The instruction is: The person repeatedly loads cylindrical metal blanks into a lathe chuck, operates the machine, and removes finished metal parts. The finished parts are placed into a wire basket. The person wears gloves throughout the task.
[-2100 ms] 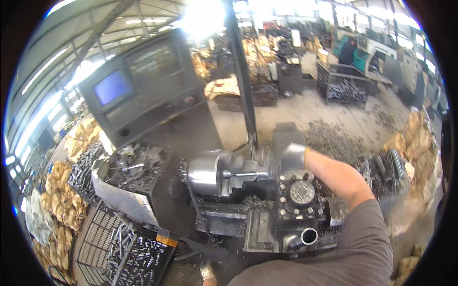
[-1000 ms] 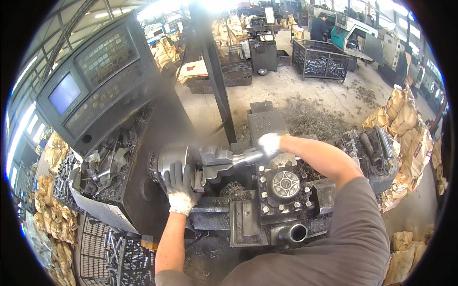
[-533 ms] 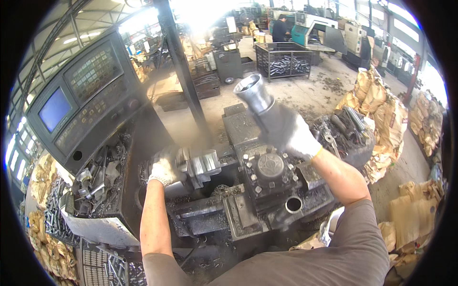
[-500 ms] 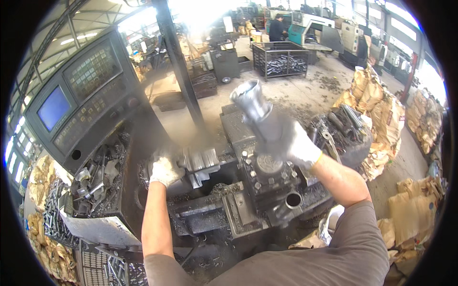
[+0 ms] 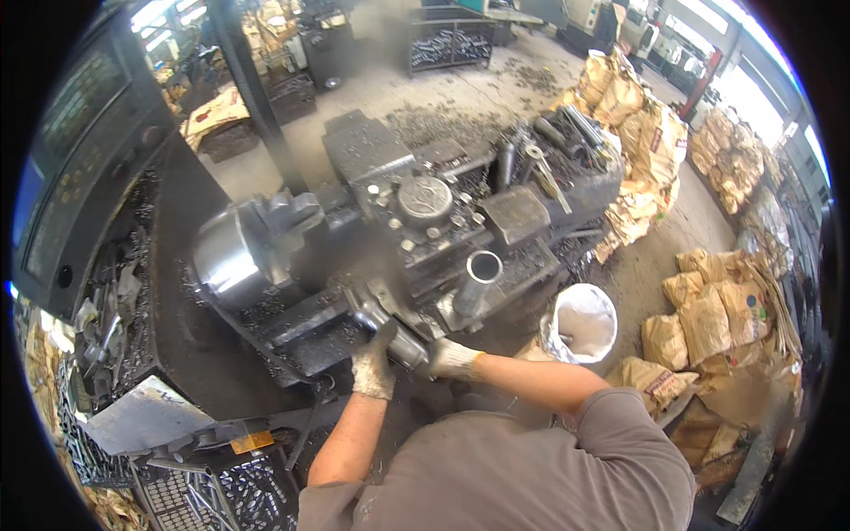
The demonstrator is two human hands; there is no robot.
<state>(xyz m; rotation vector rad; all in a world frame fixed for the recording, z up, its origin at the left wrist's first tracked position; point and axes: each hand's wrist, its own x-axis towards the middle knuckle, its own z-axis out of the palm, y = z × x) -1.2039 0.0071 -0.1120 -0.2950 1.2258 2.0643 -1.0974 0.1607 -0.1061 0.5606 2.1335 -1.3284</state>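
Note:
A shiny metal cylinder (image 5: 398, 339) lies slanted between my hands, low in front of the lathe. My left hand (image 5: 375, 365), in a dirty whitish glove, closes on its left side. My right hand (image 5: 453, 359), gloved too, grips the cylinder's near right end; some of its fingers are hidden. Beyond them, to the left, is the lathe's round chuck (image 5: 232, 257) with stepped jaws. The dark tool turret (image 5: 425, 202), ringed by bolts, stands past my hands. An upright hollow metal tube (image 5: 481, 273) rises just beyond my right hand.
On the right of the machine lie a wrench (image 5: 549, 181) and metal bars. A white-lined bucket (image 5: 584, 326) stands near my right arm. Paper sacks (image 5: 722, 314) are piled at right. A control panel (image 5: 88, 168) rises at left, with a crate of metal parts (image 5: 252, 491) below.
My right hand has come down and nearer, bringing the raised metal piece low. My left hand has left the chuck jaws for the cylinder. The view has tilted down and turned right.

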